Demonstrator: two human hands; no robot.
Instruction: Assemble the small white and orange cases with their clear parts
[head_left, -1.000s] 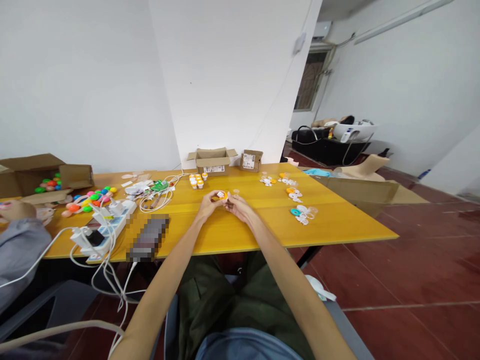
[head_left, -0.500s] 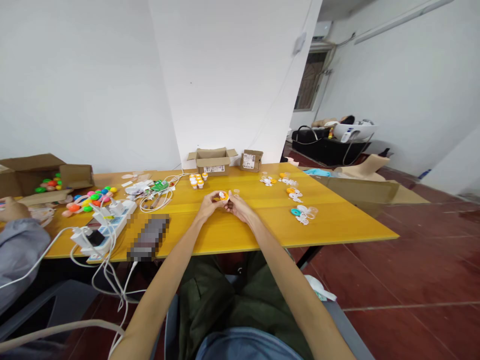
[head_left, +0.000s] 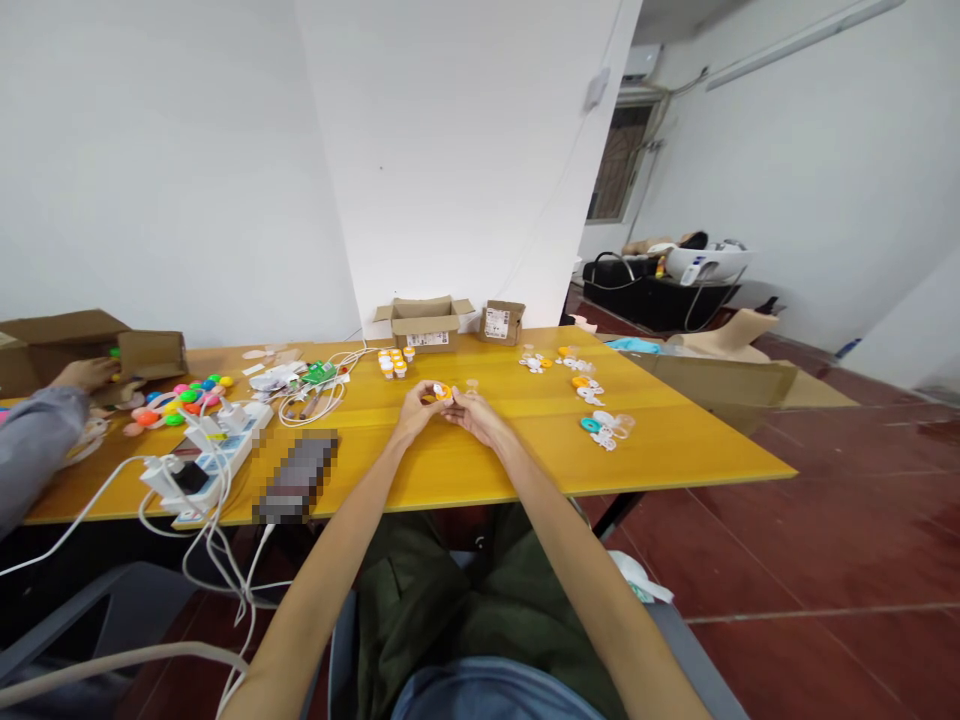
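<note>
Over the table's near middle, my left hand point(head_left: 417, 410) is closed, pinching a small round orange-and-white plastic part point(head_left: 443, 392). My right hand point(head_left: 475, 413) meets it from the right with its fingers closed together; whether they grip the same part or a smaller piece is hidden. Just beyond the right hand stands a small clear plastic cup point(head_left: 472, 385). Several orange-and-white capped pieces point(head_left: 394, 363) stand grouped behind my left hand. To the right lie loose sets of parts: white with orange pieces point(head_left: 535, 362), more orange and white ones point(head_left: 589, 388), and a teal ring point(head_left: 590, 425) with white pieces and clear cups.
Two cardboard boxes, one open point(head_left: 424, 325) and one smaller point(head_left: 502, 322), stand by the wall. On the left are a power strip point(head_left: 244, 440) with cables, a blurred-out phone point(head_left: 300, 475), a green circuit board point(head_left: 320, 373), colourful balls point(head_left: 187, 400) and another person's sleeve point(head_left: 45, 430).
The orange-and-white part has turned in my fingers and shows more orange. My hands have barely shifted. The other person's hand has reached forward to the left cardboard box.
</note>
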